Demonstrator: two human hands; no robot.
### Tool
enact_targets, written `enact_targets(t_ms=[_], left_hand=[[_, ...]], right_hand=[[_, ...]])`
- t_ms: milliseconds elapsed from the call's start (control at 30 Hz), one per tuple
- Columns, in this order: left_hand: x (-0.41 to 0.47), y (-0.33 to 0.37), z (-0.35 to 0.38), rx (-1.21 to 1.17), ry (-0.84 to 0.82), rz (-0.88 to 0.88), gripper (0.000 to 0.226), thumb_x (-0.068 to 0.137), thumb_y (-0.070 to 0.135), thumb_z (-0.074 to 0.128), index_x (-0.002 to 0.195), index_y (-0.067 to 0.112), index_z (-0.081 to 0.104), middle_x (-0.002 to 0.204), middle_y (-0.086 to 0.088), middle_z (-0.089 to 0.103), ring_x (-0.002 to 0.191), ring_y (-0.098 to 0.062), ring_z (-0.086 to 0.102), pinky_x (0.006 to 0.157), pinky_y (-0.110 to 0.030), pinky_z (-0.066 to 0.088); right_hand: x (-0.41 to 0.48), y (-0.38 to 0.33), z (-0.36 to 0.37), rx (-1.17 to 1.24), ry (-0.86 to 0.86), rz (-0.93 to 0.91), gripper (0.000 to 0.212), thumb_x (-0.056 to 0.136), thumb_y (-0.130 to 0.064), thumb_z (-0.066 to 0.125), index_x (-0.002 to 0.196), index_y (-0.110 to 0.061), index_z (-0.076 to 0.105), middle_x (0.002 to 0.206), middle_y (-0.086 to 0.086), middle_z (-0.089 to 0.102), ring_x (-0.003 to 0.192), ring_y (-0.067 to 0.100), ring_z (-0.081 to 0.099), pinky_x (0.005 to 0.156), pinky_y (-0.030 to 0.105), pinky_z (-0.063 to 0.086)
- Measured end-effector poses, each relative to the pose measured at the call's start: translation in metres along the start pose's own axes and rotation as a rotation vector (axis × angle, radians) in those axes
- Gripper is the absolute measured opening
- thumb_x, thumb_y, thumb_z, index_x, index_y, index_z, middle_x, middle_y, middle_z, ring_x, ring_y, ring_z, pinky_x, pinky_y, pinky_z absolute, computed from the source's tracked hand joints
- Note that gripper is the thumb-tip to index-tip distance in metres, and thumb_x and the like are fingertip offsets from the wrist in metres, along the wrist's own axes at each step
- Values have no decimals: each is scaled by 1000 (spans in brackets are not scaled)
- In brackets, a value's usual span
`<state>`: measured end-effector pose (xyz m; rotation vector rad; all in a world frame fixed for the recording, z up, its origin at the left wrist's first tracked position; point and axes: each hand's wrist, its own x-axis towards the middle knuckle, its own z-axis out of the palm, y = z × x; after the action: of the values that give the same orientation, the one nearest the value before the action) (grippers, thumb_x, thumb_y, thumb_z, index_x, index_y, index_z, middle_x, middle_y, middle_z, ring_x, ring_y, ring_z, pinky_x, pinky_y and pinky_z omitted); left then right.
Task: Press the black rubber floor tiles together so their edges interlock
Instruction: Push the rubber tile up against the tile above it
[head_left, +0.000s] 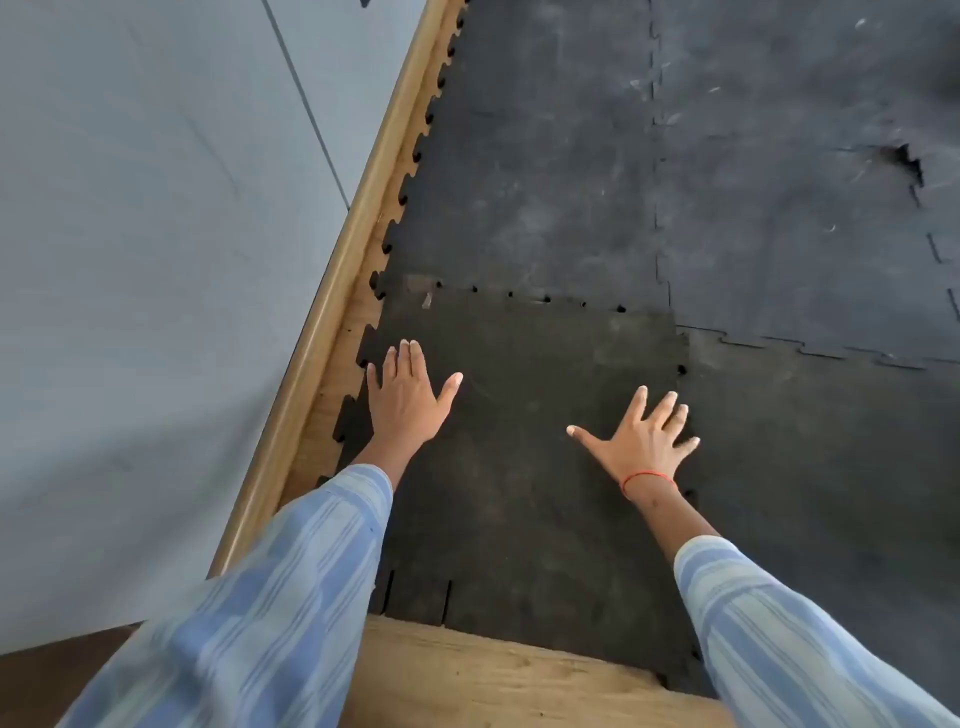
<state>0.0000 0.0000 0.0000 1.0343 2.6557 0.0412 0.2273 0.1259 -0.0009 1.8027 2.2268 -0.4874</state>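
The grey wall (130, 260) filled the left side, with a wooden skirting strip (332, 291) running along its foot and bare wooden floor (493, 675) showing nearest the person. Black rubber floor tiles covered the rest; I counted at least four in view: the near tile (519, 441) under the hands, one beyond it (519, 156), one at far right (805, 182) and one at near right (831, 467). The far seam (545, 300) of the near tile still showed small open holes between the teeth, so that joint looked only partly seated; the right seam (683, 370) showed a gap or two as well. Two hands, both flat on the near tile: the left hand (408, 397) lay palm down near the toothed wall edge, fingers close together, thumb out; the right hand (641, 441) was spread wide close to the right seam, a red thread (649, 477) on its wrist. Both sleeves were blue-striped. My reading: the pressing step was under way, tile placed but not fully locked. The next move likely called for weight pushed forward and down along the far seam, then along the right one, until the holes closed.
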Motion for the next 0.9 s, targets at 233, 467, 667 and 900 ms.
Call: enact_targets(t_ms=[233,467,667,900], left_hand=[[23,-34,38,-145,-169,-358,109,79,79,36,155,12,-3,162,-19,-2,148,-44,6,117,-59,17],[34,-46,44,-146,-190,-358,120,72,76,57,155,7,5,158,-21,16,142,-45,25,110,-57,32],[28,-46,48,-99,-120,-345,119,70,78,55,154,8,8,158,-20,17,141,-42,28,109,-53,33],[25,-54,44,-40,-123,-316,122,65,84,52,155,12,11,158,-18,22,142,-39,29,111,-49,33]], right_hand=[[26,0,25,46,-58,125,133,55,-81,67,155,-20,4,157,30,0,145,47,4,107,67,22],[31,6,22,97,-67,223,138,46,-82,71,154,-27,5,156,31,-10,145,45,-1,102,59,31],[36,5,17,170,-97,255,134,48,-79,74,153,-35,4,158,26,-11,144,47,-2,101,63,30],[32,12,18,179,-61,271,127,49,-78,75,152,-40,10,159,20,0,143,46,8,103,61,31]])
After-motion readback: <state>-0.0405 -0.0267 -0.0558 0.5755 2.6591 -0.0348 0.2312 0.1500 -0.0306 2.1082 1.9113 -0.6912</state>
